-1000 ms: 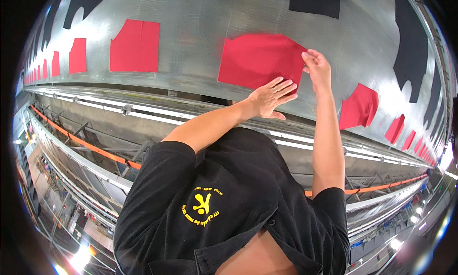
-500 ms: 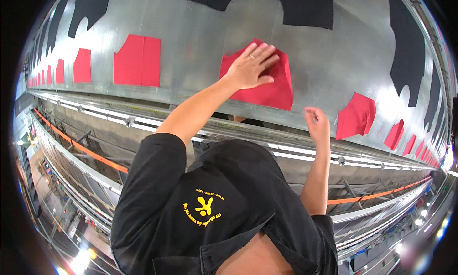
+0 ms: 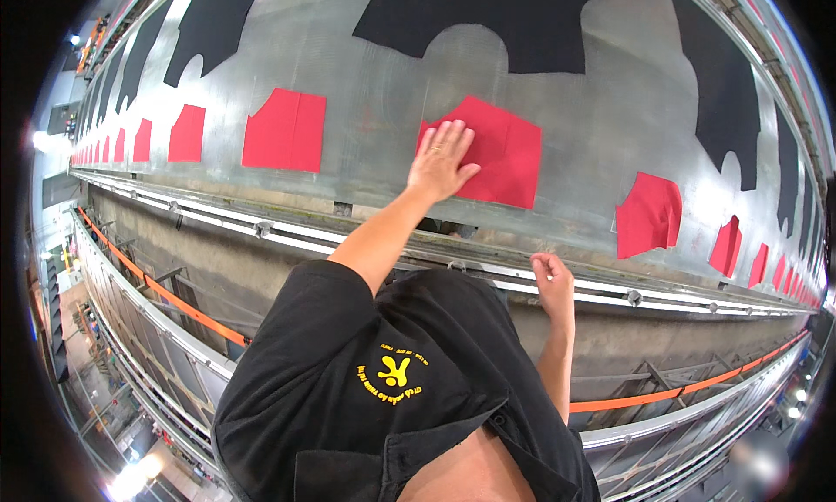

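My left hand (image 3: 442, 161) lies flat with its fingers stretched out on the left part of a red cut fabric piece (image 3: 507, 158). The piece is spread smooth on the grey metal table (image 3: 366, 132), its right side uncovered. Beyond it lies a larger black fabric piece (image 3: 488, 19) with a curved cut-out. My right hand (image 3: 555, 284) hovers by the table's near edge, fingers curled inward and apart from the cloth; whether anything is in them cannot be made out. To the right sits another red piece (image 3: 648, 215) with a rumpled, raised right side.
A flat red piece (image 3: 286, 132) lies to the left, with several more red and black ones in rows along the long table both ways. White rails (image 3: 261, 229) run along its near edge. Behind me passes an orange strip (image 3: 165, 289) beside metal framing.
My left hand has slid left and slightly nearer across the red piece, whose right side now lies flatter. The right hand has moved back toward my body. The view has shifted a little.
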`<state>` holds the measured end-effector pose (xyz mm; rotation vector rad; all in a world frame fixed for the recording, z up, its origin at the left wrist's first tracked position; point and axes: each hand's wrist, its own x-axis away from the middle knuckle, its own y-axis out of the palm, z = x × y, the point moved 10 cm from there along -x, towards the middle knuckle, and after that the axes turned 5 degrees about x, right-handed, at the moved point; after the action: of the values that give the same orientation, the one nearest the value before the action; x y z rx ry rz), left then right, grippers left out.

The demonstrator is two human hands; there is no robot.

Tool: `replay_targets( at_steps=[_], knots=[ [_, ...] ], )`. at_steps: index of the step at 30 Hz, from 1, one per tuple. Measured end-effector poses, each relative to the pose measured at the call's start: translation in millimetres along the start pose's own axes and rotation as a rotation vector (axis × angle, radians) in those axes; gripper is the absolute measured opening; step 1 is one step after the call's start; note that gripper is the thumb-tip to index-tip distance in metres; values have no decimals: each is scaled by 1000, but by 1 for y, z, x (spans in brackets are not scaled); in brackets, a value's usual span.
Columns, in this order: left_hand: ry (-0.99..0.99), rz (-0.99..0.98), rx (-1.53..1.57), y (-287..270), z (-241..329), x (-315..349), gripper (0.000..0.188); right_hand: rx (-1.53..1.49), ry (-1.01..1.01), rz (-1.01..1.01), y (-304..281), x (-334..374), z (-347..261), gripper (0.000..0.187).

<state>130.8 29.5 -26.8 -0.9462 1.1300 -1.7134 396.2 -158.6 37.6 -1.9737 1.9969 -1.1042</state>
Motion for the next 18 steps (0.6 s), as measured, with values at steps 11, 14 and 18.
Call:
replay_targets(
  at_steps=[11,14,18],
  knots=[
    [-92,-7,-77,21,-6,-4,97,70,58,34,2,77,4,18],
    [-2,12,-44,26,36,-25,96,55,120,115,-13,104,-1,19],
    [32,61,10,35,80,-52,96,48,235,178,-28,144,21,20]
  ],
)
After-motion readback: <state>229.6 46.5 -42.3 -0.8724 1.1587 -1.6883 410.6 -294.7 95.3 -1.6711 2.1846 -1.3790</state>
